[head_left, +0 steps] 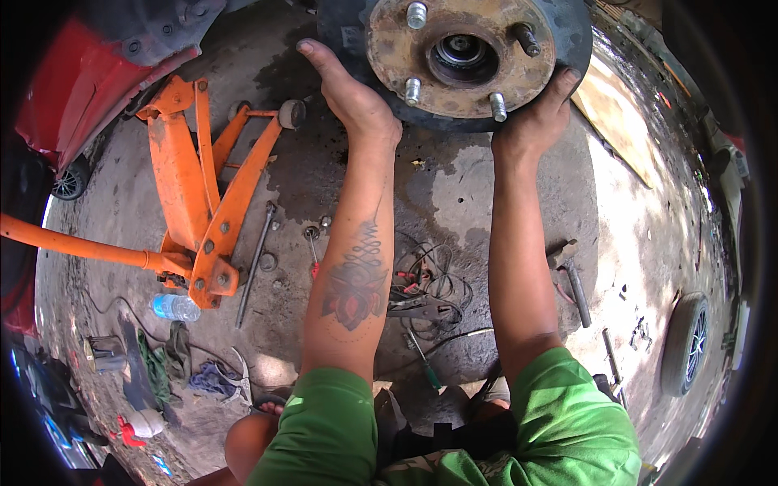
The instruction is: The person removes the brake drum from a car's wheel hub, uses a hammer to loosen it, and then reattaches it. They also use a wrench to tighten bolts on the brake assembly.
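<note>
At the top of the head view is a brake drum (454, 120) with a dark outer rim. Its rusty round hub face (397, 49) carries several wheel studs and has an open centre bore. My left hand (353, 101) is at the drum's left lower side, thumb stretched out and up, with its fingers hidden behind the rim. On the right lower edge, my right hand (535, 121) grips the rim, its fingers partly hidden. Both forearms reach up from below, and nothing else is in either hand.
An orange floor jack (182, 178) stands left, below a red car body (77, 89). On the ground lie a long bar (256, 266), tangled cables (429, 279), a screwdriver (423, 359), a hammer (574, 283) and a water bottle (175, 308). A wheel (686, 344) stands right.
</note>
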`<state>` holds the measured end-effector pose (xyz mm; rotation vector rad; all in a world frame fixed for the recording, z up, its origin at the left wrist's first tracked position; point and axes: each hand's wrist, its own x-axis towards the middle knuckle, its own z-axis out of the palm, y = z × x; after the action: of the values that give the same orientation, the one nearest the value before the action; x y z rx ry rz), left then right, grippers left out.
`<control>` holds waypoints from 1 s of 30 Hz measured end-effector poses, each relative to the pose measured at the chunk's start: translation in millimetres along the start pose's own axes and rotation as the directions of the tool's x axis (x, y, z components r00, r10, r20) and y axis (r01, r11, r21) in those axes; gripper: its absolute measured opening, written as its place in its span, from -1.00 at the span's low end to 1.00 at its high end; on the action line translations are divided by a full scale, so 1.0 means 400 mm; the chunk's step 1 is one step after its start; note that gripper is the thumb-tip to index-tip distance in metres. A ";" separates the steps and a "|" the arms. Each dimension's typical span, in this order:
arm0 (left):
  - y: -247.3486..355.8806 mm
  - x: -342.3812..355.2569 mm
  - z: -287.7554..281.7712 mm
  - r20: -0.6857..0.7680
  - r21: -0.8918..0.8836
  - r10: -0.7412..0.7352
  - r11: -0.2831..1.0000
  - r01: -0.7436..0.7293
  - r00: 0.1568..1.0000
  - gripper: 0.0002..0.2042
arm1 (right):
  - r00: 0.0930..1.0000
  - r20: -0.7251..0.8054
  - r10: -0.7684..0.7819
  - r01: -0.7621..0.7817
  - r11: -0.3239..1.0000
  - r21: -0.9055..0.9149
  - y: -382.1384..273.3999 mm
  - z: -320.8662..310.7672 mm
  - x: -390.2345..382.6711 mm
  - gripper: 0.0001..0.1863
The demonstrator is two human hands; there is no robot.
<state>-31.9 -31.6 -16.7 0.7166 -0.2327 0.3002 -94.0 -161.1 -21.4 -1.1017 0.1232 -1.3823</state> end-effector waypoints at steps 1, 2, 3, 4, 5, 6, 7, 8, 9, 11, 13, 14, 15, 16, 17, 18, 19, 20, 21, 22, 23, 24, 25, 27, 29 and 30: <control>-0.010 0.007 -0.003 0.040 -0.006 0.020 1.000 -0.020 0.999 -0.07 | 0.997 0.001 -0.073 0.073 0.997 -0.025 0.008 0.001 0.000 -0.27; -0.016 0.009 -0.010 0.078 -0.017 0.044 0.999 -0.043 0.996 -0.06 | 0.988 -0.019 -0.153 0.153 0.987 -0.040 0.013 -0.002 -0.004 -0.28; -0.019 0.015 -0.017 0.110 -0.015 0.058 0.998 -0.056 0.992 -0.04 | 0.973 -0.003 -0.230 0.229 0.971 -0.074 0.018 0.000 -0.003 -0.28; -0.023 0.014 -0.020 0.064 0.082 0.018 0.996 -0.024 0.998 -0.03 | 0.984 -0.054 -0.169 0.164 0.983 -0.078 0.019 -0.005 -0.004 -0.30; -0.023 0.016 -0.023 0.020 0.158 0.007 0.987 -0.010 1.000 -0.02 | 0.984 -0.036 -0.174 0.171 0.983 -0.066 0.021 -0.008 -0.001 -0.33; -0.021 0.014 -0.024 -0.008 0.170 -0.009 0.985 0.010 1.000 -0.05 | 0.987 0.002 -0.158 0.157 0.978 -0.137 0.021 -0.015 -0.002 -0.27; -0.015 0.014 -0.022 0.032 0.146 0.016 0.989 -0.020 0.999 -0.06 | 0.994 0.015 -0.105 0.106 0.979 -0.172 0.018 -0.023 0.003 -0.24; -0.005 0.013 -0.021 0.072 0.121 0.046 0.991 -0.054 0.996 -0.07 | 0.994 0.033 -0.105 0.109 0.976 -0.189 0.014 -0.031 0.007 -0.21; 0.004 0.015 -0.011 0.104 0.101 0.065 0.992 -0.076 0.992 -0.09 | 0.993 0.067 -0.102 0.115 0.965 -0.236 0.009 -0.035 0.020 -0.18; 0.041 0.027 -0.013 0.232 0.089 0.047 0.994 -0.069 0.972 -0.15 | 0.971 0.226 0.076 -0.020 0.970 -0.242 -0.024 -0.072 0.045 -0.13; 0.076 0.046 -0.008 0.232 0.148 0.029 0.987 -0.065 0.972 -0.17 | 0.904 0.356 0.238 -0.144 0.952 -0.270 -0.071 -0.105 0.079 -0.18; 0.098 0.066 -0.009 0.435 0.168 0.036 0.978 -0.121 0.900 -0.15 | 0.846 0.475 0.244 -0.036 0.914 -0.405 -0.099 -0.114 0.109 -0.12; 0.119 0.090 -0.009 0.501 0.250 -0.069 0.966 -0.068 0.862 -0.11 | 0.794 0.491 0.360 -0.094 0.869 -0.485 -0.131 -0.119 0.138 -0.10; 0.124 0.102 0.001 0.453 0.254 -0.065 0.965 -0.059 0.889 -0.09 | 0.755 0.583 0.301 -0.032 0.905 -0.425 -0.157 -0.108 0.170 -0.08; 0.129 0.118 0.009 0.405 0.264 -0.067 0.963 -0.047 0.912 -0.06 | 0.739 0.608 0.290 -0.027 0.915 -0.404 -0.183 -0.095 0.197 -0.06; 0.129 0.123 0.013 0.370 0.235 -0.098 0.972 0.009 0.924 -0.02 | 0.751 0.604 0.269 0.034 0.897 -0.441 -0.196 -0.062 0.226 -0.04; 0.126 0.131 0.019 0.341 0.255 -0.047 0.966 -0.045 0.939 -0.01 | 0.742 0.613 0.272 0.063 0.882 -0.467 -0.209 -0.045 0.240 -0.06; 0.123 0.137 0.022 0.313 0.277 0.007 0.956 -0.098 0.950 0.01 | 0.746 0.608 0.271 0.095 0.861 -0.500 -0.213 -0.021 0.253 -0.07; 0.117 0.141 0.025 0.284 0.298 0.064 0.943 -0.152 0.957 0.02 | 0.708 0.669 0.225 0.181 0.858 -0.480 -0.214 -0.006 0.258 -0.07; 0.112 0.147 0.026 0.246 0.281 0.056 0.951 -0.127 0.968 0.02 | 0.797 0.554 0.241 0.144 0.815 -0.561 -0.210 0.020 0.272 -0.10; 0.108 0.151 0.025 0.206 0.266 0.046 0.959 -0.101 0.977 0.02 | 0.813 0.565 0.140 0.240 0.804 -0.544 -0.204 0.030 0.270 -0.11; 0.105 0.158 0.025 0.176 0.254 0.027 0.964 -0.072 0.984 0.02 | 0.825 0.564 0.040 0.326 0.782 -0.532 -0.197 0.040 0.268 -0.13; 0.105 0.165 0.024 0.207 0.283 -0.007 0.957 -0.053 0.978 0.02 | 0.834 0.550 -0.045 0.393 0.748 -0.534 -0.191 0.044 0.263 -0.15; 0.113 0.171 0.020 0.246 0.343 -0.043 0.938 -0.045 0.968 0.03 | 0.844 0.532 -0.070 0.396 0.749 -0.531 -0.189 0.050 0.253 -0.21; 0.115 0.159 0.017 0.177 0.332 0.014 0.940 -0.073 0.984 -0.03 | 0.840 0.531 -0.110 0.392 0.799 -0.456 -0.196 0.052 0.243 -0.23; 0.112 0.143 0.016 0.176 0.310 0.034 0.947 -0.088 0.984 -0.04 | 0.824 0.555 -0.112 0.413 0.790 -0.453 -0.201 0.051 0.239 -0.24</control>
<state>5.3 6.8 33.1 1.0571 -0.3735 0.3408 -112.8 -212.3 92.8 -2.0236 -0.0240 -1.2889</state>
